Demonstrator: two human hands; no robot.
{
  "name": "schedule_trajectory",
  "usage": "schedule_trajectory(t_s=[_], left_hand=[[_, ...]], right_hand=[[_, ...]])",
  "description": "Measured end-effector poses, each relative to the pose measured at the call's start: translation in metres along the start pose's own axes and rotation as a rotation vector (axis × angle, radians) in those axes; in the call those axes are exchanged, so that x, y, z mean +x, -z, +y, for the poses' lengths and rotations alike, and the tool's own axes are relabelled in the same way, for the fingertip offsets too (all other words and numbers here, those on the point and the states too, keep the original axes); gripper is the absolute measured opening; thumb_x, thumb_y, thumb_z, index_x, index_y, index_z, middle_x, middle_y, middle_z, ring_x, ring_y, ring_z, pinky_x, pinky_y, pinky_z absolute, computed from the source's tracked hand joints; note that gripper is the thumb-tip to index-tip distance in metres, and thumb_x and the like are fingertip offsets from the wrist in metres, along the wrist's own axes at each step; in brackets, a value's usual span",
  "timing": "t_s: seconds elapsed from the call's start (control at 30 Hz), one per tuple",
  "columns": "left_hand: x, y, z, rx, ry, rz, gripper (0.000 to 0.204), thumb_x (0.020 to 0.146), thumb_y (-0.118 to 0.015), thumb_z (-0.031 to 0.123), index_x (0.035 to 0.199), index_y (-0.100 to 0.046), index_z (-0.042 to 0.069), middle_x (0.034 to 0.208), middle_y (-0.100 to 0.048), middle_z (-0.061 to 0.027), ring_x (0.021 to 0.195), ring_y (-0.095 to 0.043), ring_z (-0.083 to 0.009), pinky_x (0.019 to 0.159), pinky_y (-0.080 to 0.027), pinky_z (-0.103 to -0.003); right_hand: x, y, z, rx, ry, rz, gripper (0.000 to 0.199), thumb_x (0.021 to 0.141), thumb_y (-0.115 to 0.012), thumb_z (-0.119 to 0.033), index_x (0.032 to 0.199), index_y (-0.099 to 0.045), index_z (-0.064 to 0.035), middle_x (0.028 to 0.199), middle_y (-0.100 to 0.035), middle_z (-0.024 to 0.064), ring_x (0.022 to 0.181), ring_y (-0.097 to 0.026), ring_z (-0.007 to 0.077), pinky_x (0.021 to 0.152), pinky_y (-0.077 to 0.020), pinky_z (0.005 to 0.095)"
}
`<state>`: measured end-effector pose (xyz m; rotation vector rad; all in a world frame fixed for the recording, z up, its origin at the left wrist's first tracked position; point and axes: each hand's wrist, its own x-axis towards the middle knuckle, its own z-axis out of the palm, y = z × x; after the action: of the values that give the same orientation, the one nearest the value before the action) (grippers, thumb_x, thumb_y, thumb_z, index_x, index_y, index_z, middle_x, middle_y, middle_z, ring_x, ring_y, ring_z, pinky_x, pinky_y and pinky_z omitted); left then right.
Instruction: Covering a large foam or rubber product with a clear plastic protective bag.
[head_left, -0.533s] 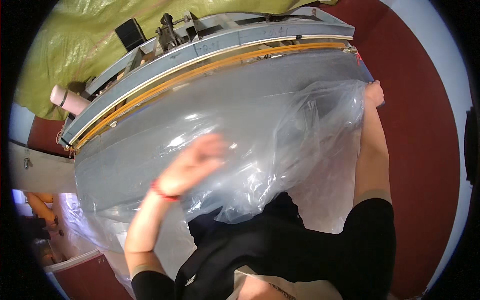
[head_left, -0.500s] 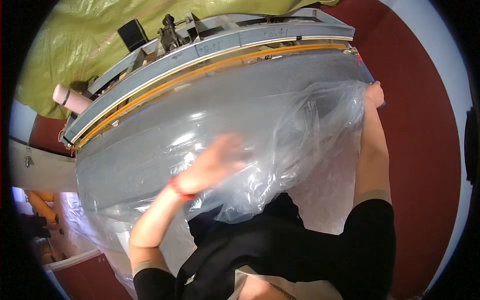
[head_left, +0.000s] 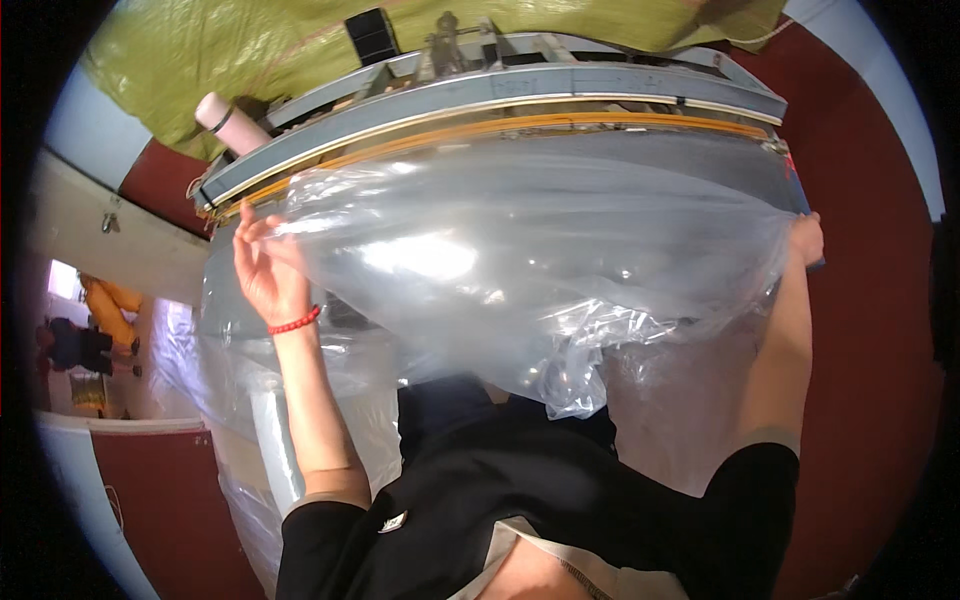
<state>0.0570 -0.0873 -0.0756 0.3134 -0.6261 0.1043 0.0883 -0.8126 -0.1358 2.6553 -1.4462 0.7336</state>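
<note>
Red-brown wall (head_left: 865, 340) right of the right grip (head_left: 806, 240) | clear plastic film (head_left: 560, 235) spread between both grips, crumpled along its near edge | right grip closed on film's right end | left grip (head_left: 272, 278) at its left edge, fingers bent, cannot tell if pinching | orange strip (head_left: 500, 127), grey metal frame (head_left: 540, 84) beyond both

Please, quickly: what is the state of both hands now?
Left hand: partly curled at the clear plastic film; grip cannot be told.
Right hand: closed, holding the film's right edge.

My arms (head_left: 312, 410) reach forward, wide apart, my left hand (head_left: 272, 275) loosely bent, my right hand (head_left: 807, 240) curled closed.
</note>
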Motion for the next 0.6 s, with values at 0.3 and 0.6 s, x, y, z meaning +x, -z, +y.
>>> schedule_trajectory(t_s=[0.3,0.6], left_hand=[[-0.089,-0.080,-0.050,0.375,0.516,0.548,0.026,0.083,-0.057,0.020,0.105,-0.051,0.008,0.090,-0.056,-0.0008,0.070,-0.054,-0.0061,0.053,-0.044,-0.018],[-0.143,-0.018,-0.037,1.019,0.516,1.201,0.007,0.079,-0.060,0.013,0.077,-0.056,0.008,0.062,-0.047,0.0059,0.052,-0.039,-0.0030,0.047,-0.029,-0.017]], right_hand=[[0.003,-0.008,0.008,-0.008,0.017,-0.016,0.028,0.085,-0.045,-0.030,0.101,-0.053,-0.0084,0.092,-0.062,0.0154,0.088,-0.059,0.0335,0.071,-0.0463,0.0445],[0.003,-0.007,0.008,-0.021,0.054,0.002,0.027,0.086,-0.044,-0.031,0.096,-0.054,-0.0088,0.090,-0.062,0.0147,0.085,-0.059,0.0336,0.068,-0.0463,0.0454]])
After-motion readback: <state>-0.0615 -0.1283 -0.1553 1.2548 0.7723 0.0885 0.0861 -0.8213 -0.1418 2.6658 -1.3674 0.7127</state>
